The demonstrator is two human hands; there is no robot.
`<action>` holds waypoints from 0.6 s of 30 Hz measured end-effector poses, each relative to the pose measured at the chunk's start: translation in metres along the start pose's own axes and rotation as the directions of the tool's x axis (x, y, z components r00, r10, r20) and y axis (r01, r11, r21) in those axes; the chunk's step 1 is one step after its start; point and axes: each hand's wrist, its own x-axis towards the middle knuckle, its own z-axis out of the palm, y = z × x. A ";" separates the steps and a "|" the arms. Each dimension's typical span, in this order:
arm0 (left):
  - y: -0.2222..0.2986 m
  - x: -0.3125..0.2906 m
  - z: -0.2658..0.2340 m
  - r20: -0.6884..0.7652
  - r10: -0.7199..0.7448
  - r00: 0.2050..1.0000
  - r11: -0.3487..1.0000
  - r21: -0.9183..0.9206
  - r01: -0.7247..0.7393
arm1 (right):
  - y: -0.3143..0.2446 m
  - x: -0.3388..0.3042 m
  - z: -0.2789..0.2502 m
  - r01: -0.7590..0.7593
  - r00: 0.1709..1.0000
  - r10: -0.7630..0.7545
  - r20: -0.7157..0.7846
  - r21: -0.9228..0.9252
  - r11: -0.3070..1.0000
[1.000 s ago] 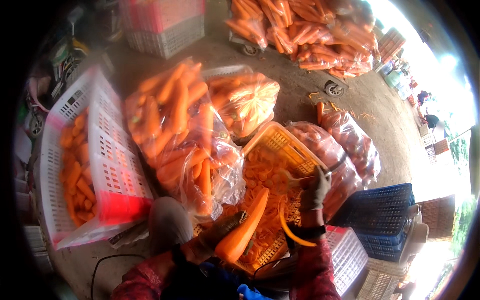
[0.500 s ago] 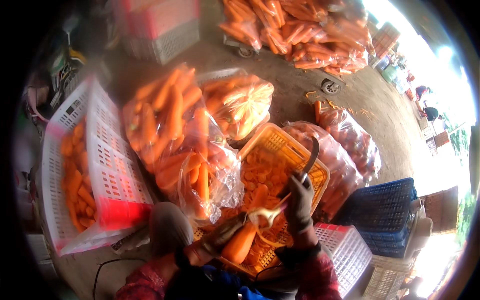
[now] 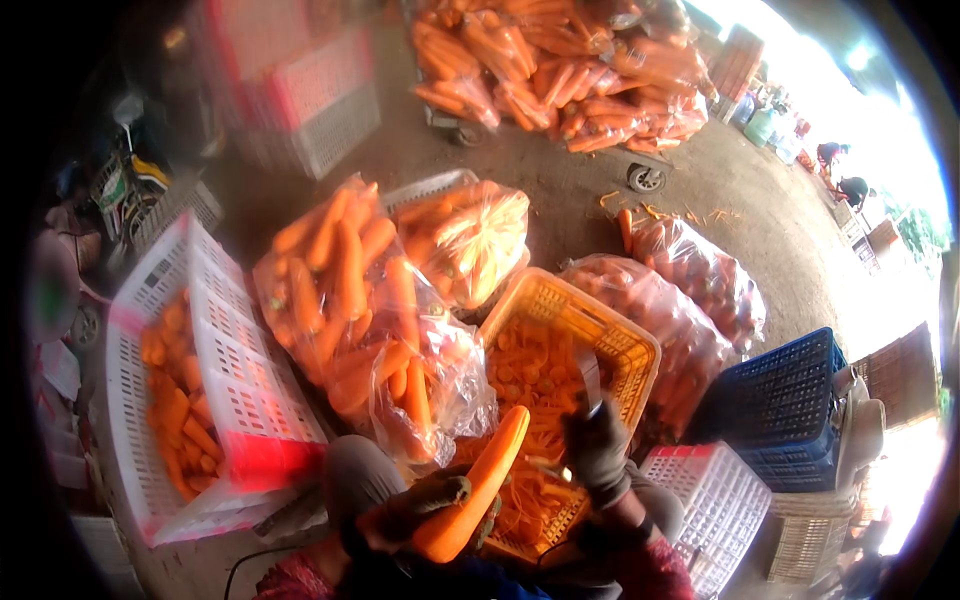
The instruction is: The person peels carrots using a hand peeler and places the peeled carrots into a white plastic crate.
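Observation:
My left hand (image 3: 425, 500), in a soiled glove, is closed around the lower part of a large orange carrot (image 3: 485, 475). The carrot slants up to the right and looks peeled. In a dark glove, my right hand (image 3: 597, 455) grips a knife (image 3: 590, 378) whose blade points up and away from me. A small bright tip sticks out below that hand; I cannot make out what it is. Under both hands stands an orange plastic crate (image 3: 640, 355), holding carrot peelings and cut ends (image 3: 530, 375). Carrot and knife are apart.
To the left, a tilted white-and-red crate (image 3: 245, 370) holds carrots. Clear bags of carrots (image 3: 345, 280) stand ahead, and more bagged carrots (image 3: 670, 290) sit right of the orange crate. Blue crates (image 3: 775, 400) and a white crate (image 3: 715, 490) are at right. A loaded cart (image 3: 560, 70) stands beyond.
The carrot has risen and swung more upright in my left hand. My right hand has drawn down and away from it, the knife turning. The pale strip between the hands is gone.

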 end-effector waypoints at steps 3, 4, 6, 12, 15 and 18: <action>0.006 0.001 0.007 0.003 -0.008 1.000 0.997 -0.073 0.008 | -0.029 -0.021 -0.005 0.181 0.966 -0.144 0.216 -0.162 0.970; -0.003 0.000 0.008 -0.018 0.012 1.000 0.995 -0.100 -0.014 | -0.033 -0.024 -0.004 0.258 0.950 -0.207 0.235 -0.209 0.943; -0.020 0.002 0.000 -0.007 0.021 1.000 0.969 -0.246 -0.022 | -0.041 -0.023 -0.004 0.328 0.937 -0.280 0.208 -0.249 0.911; -0.010 -0.007 0.035 0.015 0.027 1.000 0.927 -0.375 -0.019 | -0.045 -0.022 -0.011 0.425 0.902 -0.361 0.236 -0.344 0.837; 0.010 -0.016 0.063 0.065 0.031 0.997 0.937 -0.350 -0.006 | -0.040 -0.021 -0.013 0.462 0.887 -0.410 0.213 -0.386 0.798; 0.005 -0.024 0.066 -0.053 0.068 0.996 0.986 -0.147 -0.075 | 0.005 -0.022 -0.004 0.255 0.952 -0.112 0.285 -0.538 0.804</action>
